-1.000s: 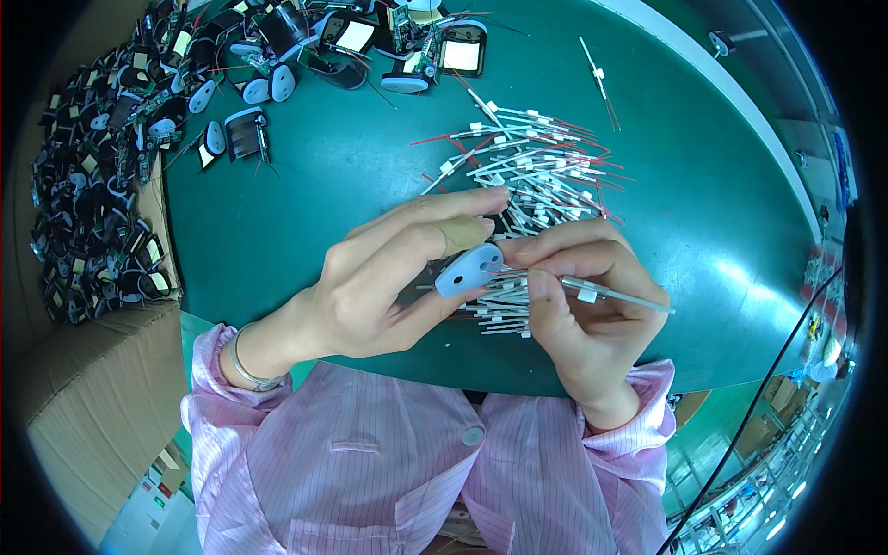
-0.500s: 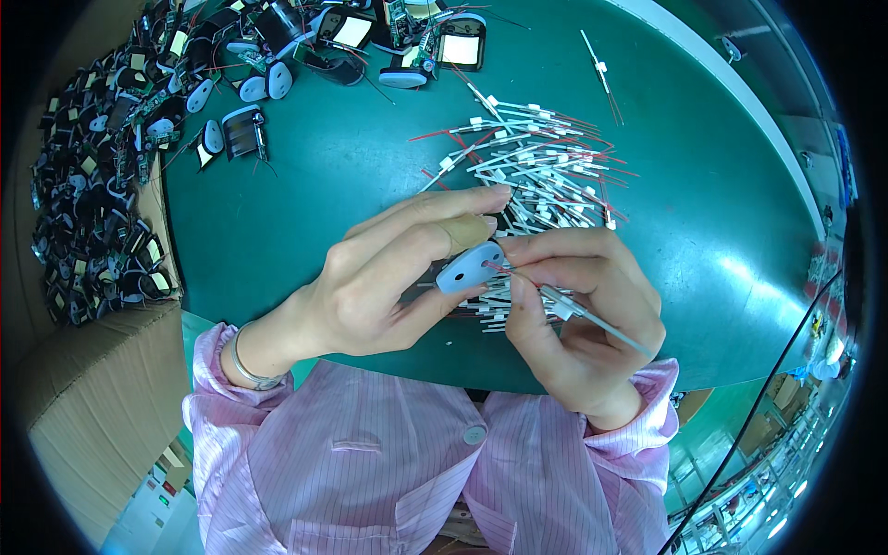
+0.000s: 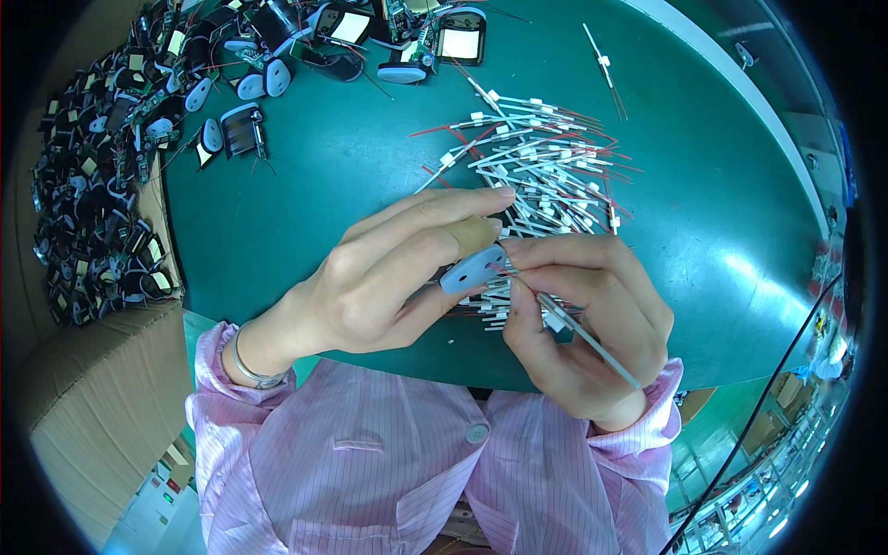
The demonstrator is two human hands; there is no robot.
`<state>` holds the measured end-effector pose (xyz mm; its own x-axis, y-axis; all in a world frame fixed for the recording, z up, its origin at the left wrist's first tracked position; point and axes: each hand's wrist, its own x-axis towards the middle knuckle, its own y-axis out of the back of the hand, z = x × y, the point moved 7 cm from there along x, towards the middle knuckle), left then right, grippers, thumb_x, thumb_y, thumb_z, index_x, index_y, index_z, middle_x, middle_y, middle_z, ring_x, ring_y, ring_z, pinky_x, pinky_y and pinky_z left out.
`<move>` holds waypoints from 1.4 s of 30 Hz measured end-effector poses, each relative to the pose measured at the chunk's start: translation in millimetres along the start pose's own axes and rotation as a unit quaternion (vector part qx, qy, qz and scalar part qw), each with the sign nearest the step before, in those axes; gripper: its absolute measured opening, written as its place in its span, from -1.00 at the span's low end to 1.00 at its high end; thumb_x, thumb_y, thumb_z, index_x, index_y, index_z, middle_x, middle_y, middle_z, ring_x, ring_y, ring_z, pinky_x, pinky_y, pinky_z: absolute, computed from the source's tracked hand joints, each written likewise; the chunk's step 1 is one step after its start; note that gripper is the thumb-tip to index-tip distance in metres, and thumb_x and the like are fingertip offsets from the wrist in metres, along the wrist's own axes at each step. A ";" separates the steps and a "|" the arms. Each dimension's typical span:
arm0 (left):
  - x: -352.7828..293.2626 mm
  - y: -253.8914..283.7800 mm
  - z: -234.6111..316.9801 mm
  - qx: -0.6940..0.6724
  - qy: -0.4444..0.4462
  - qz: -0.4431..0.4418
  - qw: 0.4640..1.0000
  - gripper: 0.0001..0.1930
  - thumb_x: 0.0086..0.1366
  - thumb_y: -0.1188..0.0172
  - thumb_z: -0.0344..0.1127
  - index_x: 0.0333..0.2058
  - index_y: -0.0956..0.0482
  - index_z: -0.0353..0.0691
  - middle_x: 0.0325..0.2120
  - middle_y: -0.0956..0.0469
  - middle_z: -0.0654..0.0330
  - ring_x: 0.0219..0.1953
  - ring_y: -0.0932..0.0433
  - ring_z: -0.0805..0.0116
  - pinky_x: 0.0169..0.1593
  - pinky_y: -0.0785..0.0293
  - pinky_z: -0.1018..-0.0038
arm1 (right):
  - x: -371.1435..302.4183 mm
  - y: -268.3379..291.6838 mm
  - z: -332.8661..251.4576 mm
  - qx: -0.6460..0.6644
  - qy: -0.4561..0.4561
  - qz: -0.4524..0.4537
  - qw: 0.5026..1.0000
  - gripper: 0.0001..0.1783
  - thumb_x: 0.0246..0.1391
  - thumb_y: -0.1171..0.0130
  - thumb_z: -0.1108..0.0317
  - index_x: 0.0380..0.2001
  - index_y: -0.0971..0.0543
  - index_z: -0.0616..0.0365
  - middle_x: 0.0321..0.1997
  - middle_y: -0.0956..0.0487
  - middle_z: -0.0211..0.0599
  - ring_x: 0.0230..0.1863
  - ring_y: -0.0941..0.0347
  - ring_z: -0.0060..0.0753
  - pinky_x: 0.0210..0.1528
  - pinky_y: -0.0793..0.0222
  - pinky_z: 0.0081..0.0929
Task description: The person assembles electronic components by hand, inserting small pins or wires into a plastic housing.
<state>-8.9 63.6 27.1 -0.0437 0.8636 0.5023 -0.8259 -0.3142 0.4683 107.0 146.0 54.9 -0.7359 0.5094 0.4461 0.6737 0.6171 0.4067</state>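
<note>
My left hand [image 3: 393, 264] is closed around a small black housing with a grey oval end cap [image 3: 473, 269]; most of the housing hides behind the fingers. The cap faces right and has small holes. A tan finger wrap covers one left finger. Pinched in my right hand [image 3: 587, 314] is a thin white stick with a white connector block and red wires [image 3: 592, 340]. Its wire ends reach a hole in the cap, though how deep they go I cannot tell. Beneath and beyond both hands lies a pile of similar white sticks with red wires [image 3: 546, 166].
Several black housings with grey caps and circuit boards [image 3: 342, 37] lie at the far left of the green table [image 3: 305, 157]. A cardboard box [image 3: 102, 398] full of such housings [image 3: 92, 203] stands at left. One lone stick [image 3: 604, 63] lies far right; a black cable [image 3: 740, 439] runs beyond the table.
My right hand has tilted slightly, and the stick's rear end has swung a little down and left. The cap has turned slightly. Both hands keep their hold.
</note>
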 end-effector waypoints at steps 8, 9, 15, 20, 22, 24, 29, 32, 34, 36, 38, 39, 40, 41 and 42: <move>-1.8 -1.2 -1.4 0.002 0.000 -0.007 1.000 -0.62 0.00 -0.36 -0.56 -0.18 -0.46 -0.50 -0.09 -0.51 -0.32 -0.16 -0.62 -0.08 -0.14 -0.58 0.23 | 0.1 -1.9 -3.5 -0.029 0.024 -0.017 0.999 -0.74 -0.30 -0.31 0.68 -0.41 -0.55 0.39 -0.34 -0.56 -0.07 -0.46 -0.57 -0.28 -0.48 -0.50 -0.51; -1.9 -1.6 -1.8 0.004 0.000 -0.011 1.000 -0.61 0.00 -0.36 -0.56 -0.18 -0.45 -0.50 -0.09 -0.51 -0.32 -0.16 -0.62 -0.08 -0.14 -0.58 0.24 | -0.1 -2.2 -3.4 -0.029 0.023 -0.017 0.999 -0.74 -0.30 -0.31 0.68 -0.41 -0.55 0.39 -0.34 -0.56 -0.07 -0.46 -0.57 -0.28 -0.48 -0.50 -0.51; -3.9 -2.4 -1.0 -0.006 0.003 -0.006 1.000 -0.62 -0.01 -0.38 -0.55 -0.20 -0.46 -0.47 -0.21 -0.54 -0.19 -0.29 -0.60 0.05 -0.26 -0.54 0.31 | -2.5 -7.9 1.5 -0.022 0.011 -0.017 1.000 -0.73 -0.28 -0.34 0.64 -0.38 -0.56 0.37 -0.36 -0.54 -0.12 -0.48 -0.52 -0.29 -0.49 -0.44 -0.50; 0.1 5.2 0.6 0.001 0.030 0.013 0.999 -0.58 -0.15 -0.28 -0.67 -0.21 -0.46 -0.49 -0.20 -0.45 -0.08 -0.30 -0.48 0.03 -0.25 -0.46 0.30 | 3.0 -3.1 13.7 0.137 -0.168 -0.083 0.973 -0.75 -0.17 -0.30 0.63 -0.31 -0.61 0.35 -0.41 -0.54 -0.15 -0.52 -0.44 -0.43 -0.51 -0.31 -0.59; 3.3 7.5 3.2 0.019 0.038 0.007 0.999 -0.58 -0.14 -0.27 -0.67 -0.20 -0.47 -0.50 -0.17 -0.43 -0.08 -0.28 -0.47 0.03 -0.23 -0.45 0.32 | -3.5 -0.8 15.7 0.150 -0.178 -0.060 0.971 -0.76 -0.15 -0.29 0.63 -0.30 -0.63 0.34 -0.42 -0.54 -0.17 -0.51 -0.44 -0.45 -0.51 -0.30 -0.61; 5.5 9.4 5.1 -0.007 0.062 0.009 0.998 -0.59 -0.11 -0.26 -0.66 -0.19 -0.49 -0.49 -0.15 -0.42 -0.07 -0.24 -0.47 0.07 -0.22 -0.45 0.35 | -5.1 -0.2 17.5 0.167 -0.172 -0.027 0.970 -0.78 -0.09 -0.25 0.66 -0.29 -0.66 0.33 -0.45 -0.55 -0.19 -0.50 -0.44 -0.48 -0.50 -0.30 -0.62; 0.8 12.3 1.1 0.013 0.072 0.003 0.997 -0.57 -0.14 -0.40 -0.56 -0.20 -0.54 -0.44 -0.15 -0.45 -0.06 -0.26 -0.50 0.18 -0.26 -0.47 0.42 | -3.7 -8.9 14.9 0.082 -0.174 -0.062 0.979 -0.81 -0.08 -0.24 0.65 -0.31 -0.64 0.33 -0.52 -0.51 -0.25 -0.57 -0.42 -0.46 -0.56 -0.28 -0.56; -2.9 12.9 -2.8 0.020 0.108 -0.010 0.994 -0.55 -0.15 -0.46 -0.52 -0.20 -0.57 -0.43 -0.17 -0.50 -0.06 -0.26 -0.53 0.24 -0.24 -0.49 0.46 | -5.2 -11.3 17.7 -0.007 -0.155 -0.091 0.984 -0.85 -0.10 -0.26 0.64 -0.36 -0.61 0.34 -0.58 -0.44 -0.26 -0.64 -0.37 -0.41 -0.62 -0.20 -0.48; -1.7 15.6 -5.3 0.004 0.141 -0.026 0.990 -0.54 -0.15 -0.47 -0.51 -0.19 -0.57 -0.42 -0.20 -0.52 -0.04 -0.26 -0.54 0.25 -0.22 -0.49 0.44 | -5.2 -12.4 17.6 -0.043 -0.121 -0.099 0.987 -0.86 -0.11 -0.27 0.64 -0.39 -0.60 0.34 -0.62 -0.40 -0.27 -0.68 -0.33 -0.38 -0.65 -0.14 -0.44; -2.3 10.9 -13.8 -0.134 0.242 -0.089 0.957 -0.58 -0.04 -0.39 -0.57 -0.14 -0.54 -0.48 -0.23 -0.55 -0.02 -0.20 -0.57 0.28 -0.13 -0.50 0.41 | -4.1 -9.9 18.0 -0.046 -0.110 -0.078 0.990 -0.89 -0.11 -0.26 0.65 -0.42 -0.58 0.32 -0.64 -0.36 -0.26 -0.70 -0.26 -0.33 -0.67 -0.07 -0.39; -9.7 9.4 -19.6 -0.280 0.314 -0.028 0.907 -0.59 0.01 -0.34 -0.60 -0.11 -0.52 -0.52 -0.21 -0.56 -0.02 -0.16 -0.57 0.28 -0.08 -0.50 0.40 | -3.0 -7.9 20.3 -0.040 -0.116 -0.072 0.990 -0.89 -0.11 -0.25 0.65 -0.43 -0.59 0.32 -0.65 -0.36 -0.26 -0.71 -0.25 -0.34 -0.67 -0.07 -0.39; -17.0 6.6 -25.8 -0.416 0.377 0.034 0.827 -0.60 0.05 -0.29 -0.62 -0.08 -0.50 -0.56 -0.19 -0.56 -0.03 -0.12 -0.57 0.28 -0.04 -0.50 0.40 | -2.5 -6.7 21.7 -0.034 -0.122 -0.068 0.990 -0.89 -0.11 -0.24 0.65 -0.43 -0.59 0.31 -0.65 -0.36 -0.26 -0.71 -0.23 -0.35 -0.67 -0.06 -0.40; -15.9 10.2 -26.8 -0.385 0.376 0.019 0.843 -0.63 0.10 -0.20 -0.67 -0.06 -0.47 -0.61 -0.16 -0.55 -0.03 -0.06 -0.56 0.26 0.03 -0.48 0.38 | -2.2 -5.8 22.4 -0.035 -0.122 -0.067 0.990 -0.89 -0.11 -0.24 0.65 -0.43 -0.59 0.31 -0.65 -0.36 -0.26 -0.71 -0.23 -0.35 -0.67 -0.06 -0.40; -16.8 11.1 -28.3 -0.386 0.376 0.019 0.842 -0.63 0.10 -0.20 -0.67 -0.06 -0.47 -0.61 -0.16 -0.55 -0.03 -0.06 -0.56 0.26 0.03 -0.48 0.38 | -1.8 -6.4 22.3 -0.018 -0.123 -0.074 0.990 -0.89 -0.11 -0.24 0.65 -0.43 -0.59 0.31 -0.66 -0.36 -0.26 -0.71 -0.24 -0.35 -0.67 -0.07 -0.41; -18.0 8.7 -28.9 -0.381 0.374 -0.004 0.845 -0.64 0.11 -0.19 -0.67 -0.06 -0.47 -0.61 -0.16 -0.55 -0.04 -0.05 -0.55 0.24 0.03 -0.48 0.37 | -1.6 -7.0 22.2 -0.002 -0.123 -0.081 0.989 -0.89 -0.12 -0.24 0.66 -0.43 -0.60 0.31 -0.67 -0.35 -0.26 -0.71 -0.25 -0.36 -0.66 -0.07 -0.42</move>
<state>-31.5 56.7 1.1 -0.1435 0.9621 -0.2318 -0.9378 -0.2070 -0.2788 102.0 154.3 33.7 -0.8277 0.5354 0.1683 0.5463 0.6999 0.4602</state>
